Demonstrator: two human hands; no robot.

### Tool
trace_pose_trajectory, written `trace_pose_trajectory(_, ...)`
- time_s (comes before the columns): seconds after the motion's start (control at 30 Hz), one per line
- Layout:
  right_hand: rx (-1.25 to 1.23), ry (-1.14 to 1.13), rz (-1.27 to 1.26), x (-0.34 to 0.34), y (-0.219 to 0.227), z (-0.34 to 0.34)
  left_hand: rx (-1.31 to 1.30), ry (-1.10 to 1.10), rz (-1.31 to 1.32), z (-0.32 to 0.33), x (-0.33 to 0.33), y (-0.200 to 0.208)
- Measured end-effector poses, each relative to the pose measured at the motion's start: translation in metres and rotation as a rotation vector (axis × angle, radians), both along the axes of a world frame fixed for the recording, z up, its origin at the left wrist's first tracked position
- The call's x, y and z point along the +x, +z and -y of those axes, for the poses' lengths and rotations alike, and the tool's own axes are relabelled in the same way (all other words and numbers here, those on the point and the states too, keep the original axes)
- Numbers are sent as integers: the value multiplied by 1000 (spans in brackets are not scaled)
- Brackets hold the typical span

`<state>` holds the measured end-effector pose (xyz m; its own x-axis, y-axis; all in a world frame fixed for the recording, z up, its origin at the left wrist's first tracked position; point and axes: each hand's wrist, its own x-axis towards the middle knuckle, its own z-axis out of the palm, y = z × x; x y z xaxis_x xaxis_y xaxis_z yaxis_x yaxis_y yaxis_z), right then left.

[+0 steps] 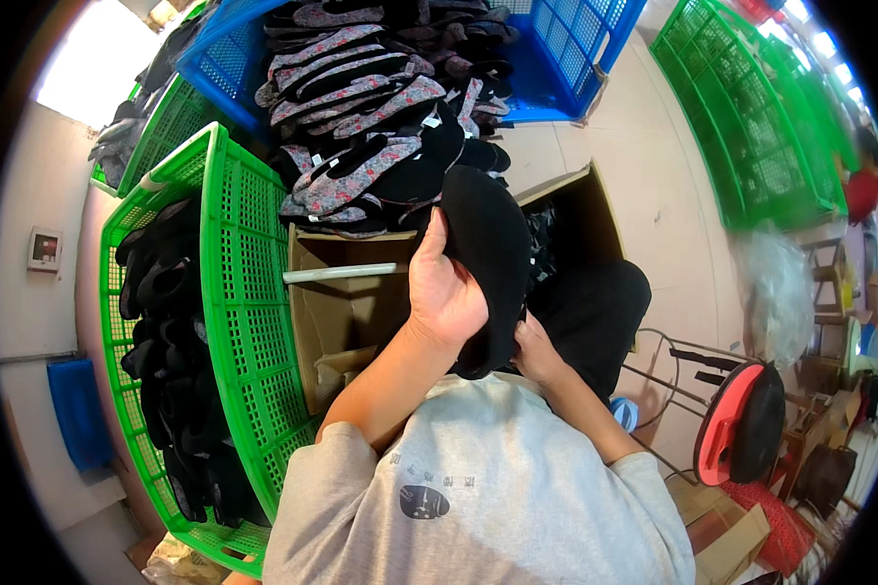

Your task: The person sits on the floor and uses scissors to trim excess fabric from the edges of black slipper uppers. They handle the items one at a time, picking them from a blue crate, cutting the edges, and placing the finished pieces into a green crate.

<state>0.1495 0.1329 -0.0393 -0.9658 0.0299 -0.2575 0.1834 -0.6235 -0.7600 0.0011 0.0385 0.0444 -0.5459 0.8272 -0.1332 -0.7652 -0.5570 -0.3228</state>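
Black, soft-looking and shaped like a slipper, one piece (pixel 498 258) stands long end up in front of the person's chest, held by the left hand (pixel 447 292). That hand grasps it along its left side, thumb laid up the edge, other fingers hidden behind. The right hand (pixel 537 349) is curled at the piece's lower right edge; its fingertips are lost against the black, so I cannot tell whether they pinch it or merely touch it.

From where I stand, handling it well would mean keeping the left thumb firm but not digging in, since the material looks likely to dent, and letting the right hand do the fine work low down. Dark trousers (pixel 605 312) just right of the right hand make that edge hard to read, so tilting it to the light would probably help.

Counting outward: two hands, one piece between them. Left of the left hand lies one white bar (pixel 341 274) across an open carton (pixel 307 317). Beyond the fingers is a heap of floral-lined pieces (pixel 361 88), too overlapped to count, with one blue crate (pixel 229 63) behind. Farther left stand two green crates (pixel 249 292), the nearer holding many dark pieces (pixel 171 341). Well off to the right hand's far side, I see at least one more green crate (pixel 741 117) and one red-and-black seat (pixel 717 424).
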Motion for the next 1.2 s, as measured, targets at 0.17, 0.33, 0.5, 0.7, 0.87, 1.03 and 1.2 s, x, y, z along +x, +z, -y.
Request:
trace_pose_trajectory(0.17,-122,-34,4,-2,5,3,-316,-41,-158,-5,-12,-25)
trace_pose_trajectory(0.33,-214,-192,156,-3,2,4,-678,-219,-517,-4,-10,-35)
trace_pose_trajectory(0.5,-282,-355,373,-14,15,-9,-1144,-557,-1702,8,-1,-17)
trace_pose_trajectory(0.7,-240,-380,389,-16,23,-14,-971,-636,-2249,14,4,-7)
trace_pose_trajectory(0.87,-192,-383,389,-19,26,-18,-965,-731,-2144,11,5,-17)
trace_pose_trajectory(1.03,-191,-378,357,-13,24,-23,-923,-663,-2100,7,16,-20)
trace_pose_trajectory(1.2,-243,-422,386,-10,16,-27,-1095,-526,-2297,-1,36,-16)
